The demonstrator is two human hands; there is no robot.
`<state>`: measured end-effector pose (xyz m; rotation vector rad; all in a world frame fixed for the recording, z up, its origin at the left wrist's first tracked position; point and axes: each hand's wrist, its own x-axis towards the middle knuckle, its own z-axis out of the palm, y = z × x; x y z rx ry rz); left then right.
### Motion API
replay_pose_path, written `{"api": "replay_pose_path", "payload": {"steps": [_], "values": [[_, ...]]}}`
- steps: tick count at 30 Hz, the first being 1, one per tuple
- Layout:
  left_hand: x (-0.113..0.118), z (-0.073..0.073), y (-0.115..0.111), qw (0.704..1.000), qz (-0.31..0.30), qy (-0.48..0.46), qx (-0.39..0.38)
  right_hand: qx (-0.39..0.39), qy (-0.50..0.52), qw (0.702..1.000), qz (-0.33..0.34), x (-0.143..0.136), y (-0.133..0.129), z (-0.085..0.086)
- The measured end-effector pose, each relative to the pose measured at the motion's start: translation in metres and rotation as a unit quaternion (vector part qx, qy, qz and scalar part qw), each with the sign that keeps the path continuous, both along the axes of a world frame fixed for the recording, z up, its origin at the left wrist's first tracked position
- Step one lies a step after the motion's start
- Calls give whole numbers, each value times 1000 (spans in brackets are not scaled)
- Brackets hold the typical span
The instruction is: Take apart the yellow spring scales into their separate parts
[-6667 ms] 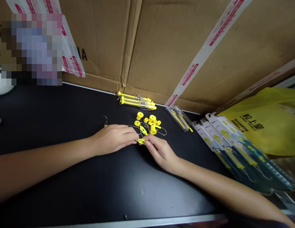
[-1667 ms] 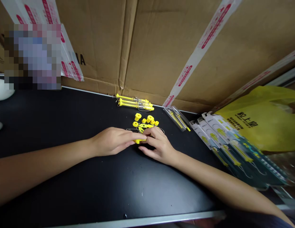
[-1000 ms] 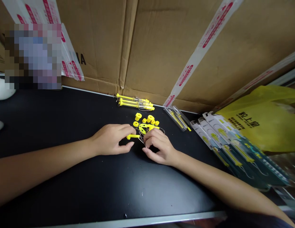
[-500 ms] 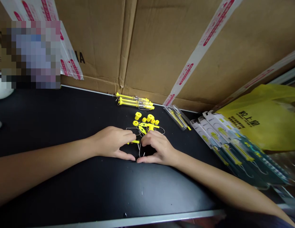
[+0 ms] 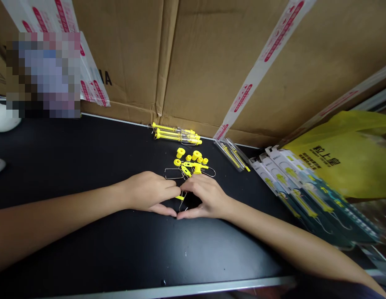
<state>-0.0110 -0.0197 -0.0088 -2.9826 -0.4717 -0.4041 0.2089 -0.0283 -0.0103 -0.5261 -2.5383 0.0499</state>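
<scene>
My left hand (image 5: pixel 152 192) and my right hand (image 5: pixel 208 196) rest low on the black tabletop, fingers curved and thumbs apart from them. Their thumb tips meet, or nearly so. Between them lie a bent metal wire hook (image 5: pixel 182 202) and a narrow yellow plastic piece (image 5: pixel 179 197), partly hidden by my left fingers. Neither hand plainly grips anything. Just beyond the fingers is a loose pile of yellow caps (image 5: pixel 196 155), yellow flat pieces (image 5: pixel 186 170), springs and wire hooks. One rectangular wire hook (image 5: pixel 172 173) lies beyond my left knuckles.
Assembled yellow spring scales (image 5: pixel 176 135) lie along the table's back edge, against a tall cardboard box (image 5: pixel 205 74). Clear plastic cases (image 5: pixel 232 154) sit to their right. Boxed scales (image 5: pixel 292 187) and a yellow bag (image 5: pixel 336 158) stand at right. A white object (image 5: pixel 4 118) is far left.
Both hands have drawn slightly toward me, with the wire hook and narrow yellow piece between them. The rectangular wire hook beyond my left hand now shows more fully.
</scene>
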Motion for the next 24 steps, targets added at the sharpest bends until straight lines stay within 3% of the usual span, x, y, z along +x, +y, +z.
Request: {"api": "replay_pose_path", "payload": {"steps": [7, 14, 18, 21, 24], "values": [[0, 1, 0, 1000, 7, -8, 2, 8, -4, 1000, -8, -1, -1, 1], [0, 0, -1, 997, 45, -40, 52, -43, -2, 999, -30, -1, -1, 0], [-1, -1, 0, 997, 47, -42, 36, -75, 10, 997, -11, 2, 1, -1], [-1, 0, 1, 999, 13, -40, 14, -117, 20, 993, 13, 4, 1, -1], [0, -1, 2, 999, -11, -40, 16, -207, 25, 978, 21, 3, -2, 2]]}}
